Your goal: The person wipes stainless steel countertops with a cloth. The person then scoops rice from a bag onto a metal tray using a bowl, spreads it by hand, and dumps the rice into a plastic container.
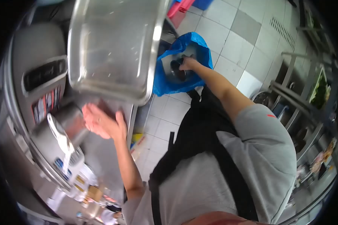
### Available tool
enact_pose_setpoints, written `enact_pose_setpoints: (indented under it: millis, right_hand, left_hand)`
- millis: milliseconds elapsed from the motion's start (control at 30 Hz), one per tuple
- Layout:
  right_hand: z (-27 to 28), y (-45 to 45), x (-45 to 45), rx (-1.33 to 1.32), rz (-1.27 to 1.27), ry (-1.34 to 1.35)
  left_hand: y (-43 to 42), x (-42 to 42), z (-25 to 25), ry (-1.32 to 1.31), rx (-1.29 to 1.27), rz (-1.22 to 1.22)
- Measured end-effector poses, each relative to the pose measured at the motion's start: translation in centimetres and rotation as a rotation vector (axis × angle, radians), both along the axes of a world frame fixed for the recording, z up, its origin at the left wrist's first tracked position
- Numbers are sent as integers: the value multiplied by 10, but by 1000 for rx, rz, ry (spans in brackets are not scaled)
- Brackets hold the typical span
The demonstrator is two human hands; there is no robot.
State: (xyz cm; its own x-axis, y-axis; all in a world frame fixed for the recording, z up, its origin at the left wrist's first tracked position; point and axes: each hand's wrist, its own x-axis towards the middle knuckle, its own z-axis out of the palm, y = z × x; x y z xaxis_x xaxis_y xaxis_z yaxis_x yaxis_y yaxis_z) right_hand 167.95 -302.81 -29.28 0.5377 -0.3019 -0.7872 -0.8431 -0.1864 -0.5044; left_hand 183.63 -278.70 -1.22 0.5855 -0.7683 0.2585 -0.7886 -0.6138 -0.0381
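My right hand [188, 63] reaches down into a blue plastic bag [164, 87], which stands open with pale, whitish contents inside. Its fingers close on the rim or handle of a dark, round, cup-like scoop [178, 70], low in the bag; how exactly they grip is too small to tell. Over the steel counter, my left hand [106, 123] is held open, thumb apart from the fingers, slightly blurred and with nothing visible in it. Just beyond it lies a large shallow metal tray [114, 48].
A white-handled slotted turner [65, 144] rests on the counter [101, 161] at left. Behind it stands a metal scale-like machine with a dark display [45, 74]. Metal racks [296, 93] line the right side, and pink and blue items lie near the tiled floor [229, 45].
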Motion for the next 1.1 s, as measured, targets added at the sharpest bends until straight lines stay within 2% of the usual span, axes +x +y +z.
enact_pose_setpoints:
  millis: [33, 67, 167, 233, 300, 400, 433, 500, 533, 567, 633, 667, 733, 767, 833, 900, 967, 1033, 1067, 1100]
  right_hand:
    - [-15, 0, 6, -273, 27, 126]
    - [-33, -1, 9, -543, 65, 258]
    - [-118, -15, 3, -847, -299, -26]
    - [-147, 8, -4, -861, -424, -109]
    - [-180, 45, -2, -800, -477, -175]
    - [-222, 107, 12, -606, -480, -315]
    - [-231, 122, 13, -526, -475, -384]
    - [-247, 119, 5, -310, -470, -620]
    - [-252, 112, -1, -202, -467, -741]
    - [-253, 103, -7, -86, -460, -851]
    - [-248, 93, -18, 110, -445, -951]
    - [-238, 86, -20, 102, -426, -954]
    - [-208, 71, -24, 421, -509, -495]
    - [-178, 59, -23, 400, -489, -504]
    - [-78, 34, -21, 602, -511, -302]
    - [-25, 21, -27, 745, -539, -334]
    - [27, 8, -37, 774, -570, -342]
    - [65, -4, -50, 773, -609, -419]
    - [110, -6, -55, 769, -711, -426]
    - [143, -14, -62, 697, -705, -369]
  left_hand:
    - [8, 6, -14, 145, -153, -47]
    - [5, 6, -13, 120, -128, -108]
    - [1, 5, -9, 97, 11, -86]
    - [16, 15, -16, 119, 28, -108]
    - [36, 25, -25, 134, 22, -110]
    - [69, 37, -37, -206, 325, 101]
    - [72, 37, -32, -214, 344, 110]
    - [61, 31, -31, 67, 87, 142]
    - [49, 25, -28, 39, 86, 98]
    - [35, 19, -27, 185, -5, 174]
    - [19, 19, -17, 162, 55, -86]
    - [20, 23, -17, 101, 32, -194]
    - [6, 14, -12, 105, 9, -148]
    - [-1, 11, -8, 111, 3, -116]
    - [-4, 6, -2, 86, 31, -51]
    - [1, 6, -1, 135, 34, 18]
    - [5, 6, 0, 63, 20, 43]
    - [4, -1, 3, -31, -55, 178]
    - [5, -4, 2, -104, -70, 282]
    - [9, -5, 0, -102, -98, 327]
